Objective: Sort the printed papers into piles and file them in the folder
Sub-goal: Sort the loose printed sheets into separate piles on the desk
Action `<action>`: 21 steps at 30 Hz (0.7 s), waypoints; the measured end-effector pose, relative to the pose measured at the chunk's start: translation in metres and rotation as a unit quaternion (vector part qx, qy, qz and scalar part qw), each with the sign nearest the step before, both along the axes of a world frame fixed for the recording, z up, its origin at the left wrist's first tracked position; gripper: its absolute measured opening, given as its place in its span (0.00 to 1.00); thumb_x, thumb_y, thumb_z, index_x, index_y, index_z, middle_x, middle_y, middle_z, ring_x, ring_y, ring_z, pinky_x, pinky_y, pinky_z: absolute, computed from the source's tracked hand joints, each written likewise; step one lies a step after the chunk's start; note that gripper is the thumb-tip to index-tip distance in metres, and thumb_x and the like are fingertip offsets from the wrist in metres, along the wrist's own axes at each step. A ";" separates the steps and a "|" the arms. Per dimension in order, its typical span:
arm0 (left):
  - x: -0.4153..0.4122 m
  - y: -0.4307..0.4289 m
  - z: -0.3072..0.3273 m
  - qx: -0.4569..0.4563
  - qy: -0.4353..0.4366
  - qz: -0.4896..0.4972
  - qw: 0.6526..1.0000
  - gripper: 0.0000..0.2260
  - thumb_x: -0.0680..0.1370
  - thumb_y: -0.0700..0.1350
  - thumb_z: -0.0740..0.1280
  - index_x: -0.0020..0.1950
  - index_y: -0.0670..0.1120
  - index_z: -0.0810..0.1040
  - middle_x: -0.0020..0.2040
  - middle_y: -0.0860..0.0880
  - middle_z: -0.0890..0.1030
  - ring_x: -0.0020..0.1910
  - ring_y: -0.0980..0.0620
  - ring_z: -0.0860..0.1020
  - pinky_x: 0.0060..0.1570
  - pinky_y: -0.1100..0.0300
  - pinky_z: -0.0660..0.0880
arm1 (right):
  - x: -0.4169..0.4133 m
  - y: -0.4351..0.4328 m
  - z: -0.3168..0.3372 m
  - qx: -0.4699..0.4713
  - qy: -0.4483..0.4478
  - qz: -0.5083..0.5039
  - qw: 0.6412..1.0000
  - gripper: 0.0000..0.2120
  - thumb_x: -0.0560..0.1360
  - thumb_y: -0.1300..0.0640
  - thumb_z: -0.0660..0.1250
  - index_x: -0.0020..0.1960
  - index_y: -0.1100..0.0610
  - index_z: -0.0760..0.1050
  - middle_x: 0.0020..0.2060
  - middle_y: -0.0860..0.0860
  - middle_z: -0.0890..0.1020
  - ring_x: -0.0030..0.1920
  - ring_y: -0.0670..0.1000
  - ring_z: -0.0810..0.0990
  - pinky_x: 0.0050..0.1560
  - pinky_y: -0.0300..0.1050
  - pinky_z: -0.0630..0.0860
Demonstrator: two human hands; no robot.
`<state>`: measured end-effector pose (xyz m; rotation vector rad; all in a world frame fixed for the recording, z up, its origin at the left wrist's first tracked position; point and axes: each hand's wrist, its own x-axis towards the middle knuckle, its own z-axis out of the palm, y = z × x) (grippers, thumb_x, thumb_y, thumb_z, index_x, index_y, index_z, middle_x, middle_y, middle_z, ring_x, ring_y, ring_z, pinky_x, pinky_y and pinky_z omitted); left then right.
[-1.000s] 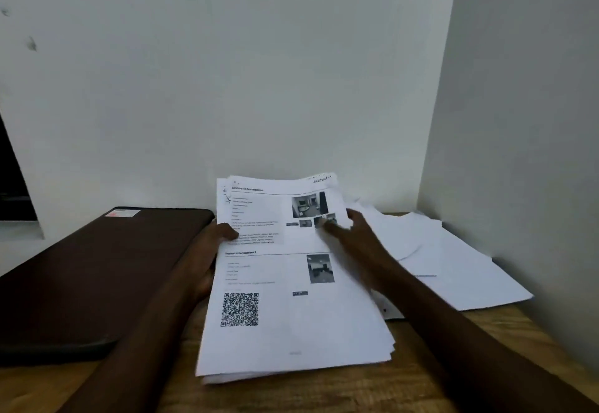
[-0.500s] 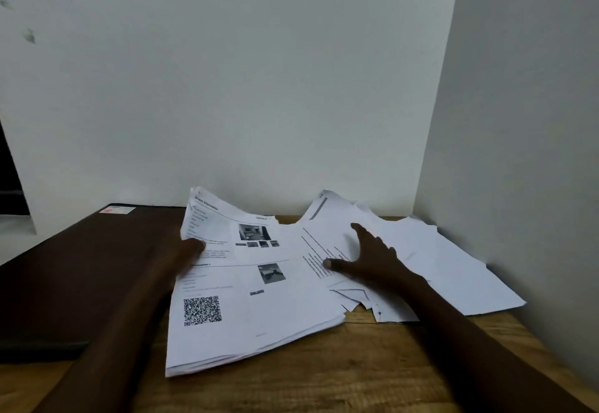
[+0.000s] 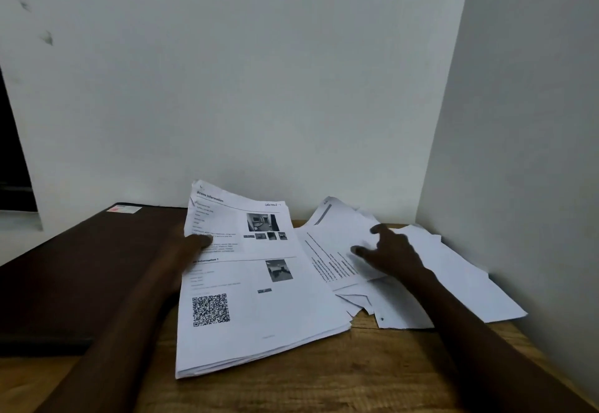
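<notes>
Left hand (image 3: 194,244) grips the stack (image 3: 259,309) by its left edge; the folder (image 3: 81,266) lies just left of it. Right hand (image 3: 392,252), fingers spread and holding nothing, rests on the loose sheets (image 3: 453,276) right of the stack, so it's nearer those.

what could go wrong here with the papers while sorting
The left hand pinches the stack of white printed sheets with a QR code by one edge; its fanned lower sheets could slip apart.
The right hand rests on the loose heap of overlapping white sheets, so it might drag several at once.
</notes>
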<state>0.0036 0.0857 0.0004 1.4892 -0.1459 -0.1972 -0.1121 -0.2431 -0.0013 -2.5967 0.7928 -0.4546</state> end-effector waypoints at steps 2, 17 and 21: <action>0.000 -0.003 -0.001 0.010 -0.011 0.008 1.000 0.13 0.80 0.34 0.60 0.64 0.34 0.73 0.54 0.34 0.80 0.47 0.37 0.79 0.54 0.42 0.76 | -0.003 -0.019 0.010 -0.016 0.002 -0.035 0.999 0.39 0.68 0.36 0.72 0.70 0.55 0.64 0.64 0.57 0.75 0.67 0.59 0.71 0.64 0.52 0.70; 0.007 -0.017 -0.014 0.042 -0.061 -0.010 0.997 0.08 0.80 0.34 0.62 0.47 0.43 0.78 0.42 0.43 0.85 0.39 0.46 0.82 0.47 0.51 0.77 | 0.015 -0.032 0.025 0.156 0.070 0.035 0.985 0.25 0.67 0.46 0.78 0.57 0.56 0.74 0.48 0.52 0.80 0.48 0.53 0.79 0.42 0.42 0.74; 0.001 -0.017 -0.014 0.038 -0.068 -0.024 0.997 0.09 0.80 0.31 0.61 0.50 0.43 0.78 0.52 0.36 0.82 0.49 0.38 0.81 0.58 0.43 0.75 | 0.028 -0.008 0.028 0.026 0.140 0.114 0.983 0.38 0.68 0.45 0.76 0.73 0.54 0.65 0.68 0.51 0.73 0.68 0.55 0.70 0.68 0.49 0.66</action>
